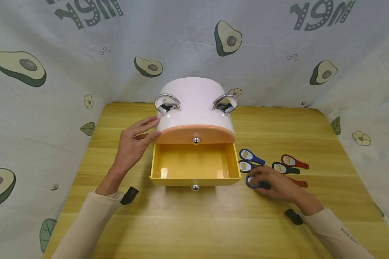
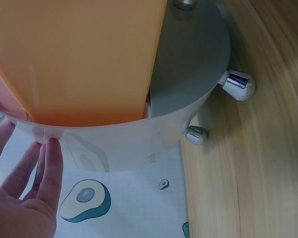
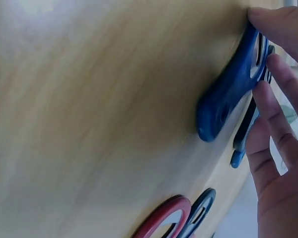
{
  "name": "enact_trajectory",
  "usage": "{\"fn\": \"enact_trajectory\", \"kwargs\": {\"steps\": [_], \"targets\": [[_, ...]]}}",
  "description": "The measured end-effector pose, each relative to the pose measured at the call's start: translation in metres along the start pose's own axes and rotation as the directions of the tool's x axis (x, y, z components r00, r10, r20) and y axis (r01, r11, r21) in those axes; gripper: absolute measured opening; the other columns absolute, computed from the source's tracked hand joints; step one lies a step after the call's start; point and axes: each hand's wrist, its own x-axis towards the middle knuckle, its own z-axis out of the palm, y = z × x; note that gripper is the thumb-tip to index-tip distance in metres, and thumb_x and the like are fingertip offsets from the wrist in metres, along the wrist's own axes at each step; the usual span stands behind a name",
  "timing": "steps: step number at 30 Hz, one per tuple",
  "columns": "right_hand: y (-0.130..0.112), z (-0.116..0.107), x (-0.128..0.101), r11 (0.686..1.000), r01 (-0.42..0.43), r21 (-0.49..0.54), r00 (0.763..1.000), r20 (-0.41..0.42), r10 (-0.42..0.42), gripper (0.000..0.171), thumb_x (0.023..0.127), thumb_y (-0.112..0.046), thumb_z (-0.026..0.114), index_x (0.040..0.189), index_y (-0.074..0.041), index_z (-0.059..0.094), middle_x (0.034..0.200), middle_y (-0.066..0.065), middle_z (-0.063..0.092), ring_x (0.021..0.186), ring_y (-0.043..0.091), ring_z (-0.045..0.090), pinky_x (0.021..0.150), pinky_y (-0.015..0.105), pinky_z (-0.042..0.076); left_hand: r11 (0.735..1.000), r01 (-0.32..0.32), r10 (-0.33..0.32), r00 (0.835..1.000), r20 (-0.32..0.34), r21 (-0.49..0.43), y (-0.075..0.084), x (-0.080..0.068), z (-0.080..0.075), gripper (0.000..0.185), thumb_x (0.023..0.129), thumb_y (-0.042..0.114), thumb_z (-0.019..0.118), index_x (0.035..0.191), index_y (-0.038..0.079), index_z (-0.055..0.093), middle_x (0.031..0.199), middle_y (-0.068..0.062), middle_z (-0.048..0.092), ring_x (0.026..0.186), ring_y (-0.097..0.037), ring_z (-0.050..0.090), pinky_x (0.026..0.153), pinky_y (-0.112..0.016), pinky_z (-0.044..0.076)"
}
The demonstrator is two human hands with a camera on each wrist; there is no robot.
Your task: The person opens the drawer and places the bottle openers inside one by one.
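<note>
A white rounded cabinet (image 1: 194,100) with two shiny chrome, eye-like pieces on top stands at the back of the table. Its peach upper drawer (image 1: 214,135) is closed, while the yellow lower drawer (image 1: 194,162) is pulled out with nothing inside. My left hand (image 1: 133,144) rests with fairly straight fingers against the cabinet's left side. To the right of the drawer, my right hand (image 1: 275,182) pinches a blue bottle opener (image 3: 228,91) by its round head, thumb on one edge and fingertips on the other, close over the tabletop.
More bottle openers lie around my right hand: a blue one (image 1: 253,156), a dark one (image 1: 245,166), a red one (image 1: 295,162), another dark one (image 1: 286,168) and a partly covered red one (image 1: 299,183). Avocado-print cloth (image 1: 188,43) hangs behind the wooden table (image 1: 194,226).
</note>
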Motion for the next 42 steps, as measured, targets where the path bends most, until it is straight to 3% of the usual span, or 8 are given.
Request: {"fn": "enact_trajectory", "kwargs": {"steps": [6, 13, 24, 27, 30, 33, 35, 42], "targets": [[-0.001, 0.000, 0.000, 1.000, 0.018, 0.017, 1.000, -0.005, -0.018, 0.032, 0.073, -0.012, 0.088, 0.101, -0.023, 0.078, 0.118, 0.000, 0.069, 0.110, 0.022, 0.059, 0.099, 0.020, 0.041, 1.000, 0.008, -0.008, 1.000, -0.006, 0.001, -0.001, -0.001, -0.001, 0.040, 0.093, 0.017, 0.072, 0.133, 0.016, 0.067, 0.141, -0.002, 0.061, 0.130, -0.020, 0.057, 0.097, -0.042, 0.055], [-0.003, 0.000, 0.004, 1.000, 0.021, -0.021, 1.000, -0.006, -0.021, 0.031, 0.071, -0.013, 0.087, 0.099, -0.021, 0.078, 0.113, 0.000, 0.069, 0.103, 0.021, 0.061, 0.083, 0.043, 0.053, 1.000, 0.004, -0.003, 1.000, -0.008, 0.009, -0.001, -0.001, -0.002, 0.040, 0.093, 0.017, 0.073, 0.133, 0.016, 0.067, 0.141, -0.002, 0.061, 0.130, -0.020, 0.057, 0.096, -0.041, 0.056], [-0.024, -0.048, 0.026, 0.998, 0.035, -0.060, 0.997, -0.073, -0.039, 0.040, 0.064, -0.005, 0.089, 0.099, -0.019, 0.078, 0.116, 0.005, 0.066, 0.102, 0.023, 0.061, 0.076, 0.036, 0.056, 1.000, 0.002, -0.002, 1.000, -0.012, -0.012, -0.001, 0.001, -0.002, 0.039, 0.092, 0.017, 0.074, 0.131, 0.016, 0.068, 0.140, -0.002, 0.061, 0.130, -0.018, 0.057, 0.096, -0.041, 0.056], [-0.029, -0.060, 0.034, 0.997, 0.066, -0.048, 0.992, -0.104, -0.071, 0.033, 0.070, -0.010, 0.088, 0.100, -0.019, 0.078, 0.116, 0.004, 0.066, 0.099, 0.020, 0.062, 0.079, 0.023, 0.053, 1.000, 0.001, -0.001, 1.000, -0.010, -0.017, 0.000, 0.001, -0.001, 0.039, 0.092, 0.017, 0.074, 0.131, 0.016, 0.068, 0.140, -0.002, 0.061, 0.130, -0.018, 0.057, 0.096, -0.038, 0.057], [-0.033, -0.072, 0.042, 0.994, 0.110, -0.020, 0.985, -0.129, -0.112, 0.018, 0.084, -0.027, 0.081, 0.100, -0.020, 0.078, 0.115, 0.003, 0.066, 0.097, 0.017, 0.062, 0.084, 0.011, 0.046, 1.000, 0.001, -0.001, 1.000, -0.007, -0.023, 0.000, 0.002, -0.001, 0.039, 0.092, 0.017, 0.073, 0.131, 0.016, 0.068, 0.140, -0.002, 0.061, 0.130, -0.018, 0.057, 0.095, -0.032, 0.057], [-0.036, -0.083, 0.050, 0.989, 0.149, -0.005, 0.978, -0.146, -0.148, 0.030, 0.094, -0.045, 0.066, 0.101, -0.019, 0.077, 0.115, 0.005, 0.066, 0.096, 0.017, 0.060, 0.089, 0.005, 0.042, 1.000, 0.000, -0.001, 1.000, -0.005, -0.025, 0.000, 0.002, -0.001, 0.039, 0.092, 0.016, 0.074, 0.131, 0.016, 0.068, 0.140, -0.002, 0.061, 0.130, -0.018, 0.057, 0.094, -0.026, 0.057], [-0.039, -0.089, 0.054, 0.986, 0.165, -0.003, 0.975, -0.150, -0.163, 0.037, 0.096, -0.049, 0.058, 0.104, -0.018, 0.077, 0.116, 0.005, 0.065, 0.097, 0.017, 0.060, 0.090, 0.004, 0.041, 1.000, 0.000, 0.000, 1.000, -0.004, -0.026, 0.000, 0.002, 0.000, 0.039, 0.092, 0.016, 0.074, 0.131, 0.016, 0.068, 0.140, -0.002, 0.061, 0.130, -0.018, 0.057, 0.093, -0.023, 0.056], [-0.049, -0.108, 0.070, 0.979, 0.204, 0.006, 0.968, -0.150, -0.200, 0.040, 0.097, -0.051, 0.054, 0.105, -0.020, 0.077, 0.118, 0.004, 0.065, 0.100, 0.017, 0.059, 0.095, 0.004, 0.039, 1.000, -0.005, 0.005, 1.000, -0.003, -0.030, -0.001, 0.001, -0.001, 0.039, 0.092, 0.015, 0.074, 0.131, 0.016, 0.068, 0.140, -0.002, 0.061, 0.130, -0.018, 0.057, 0.092, -0.020, 0.056]]}}
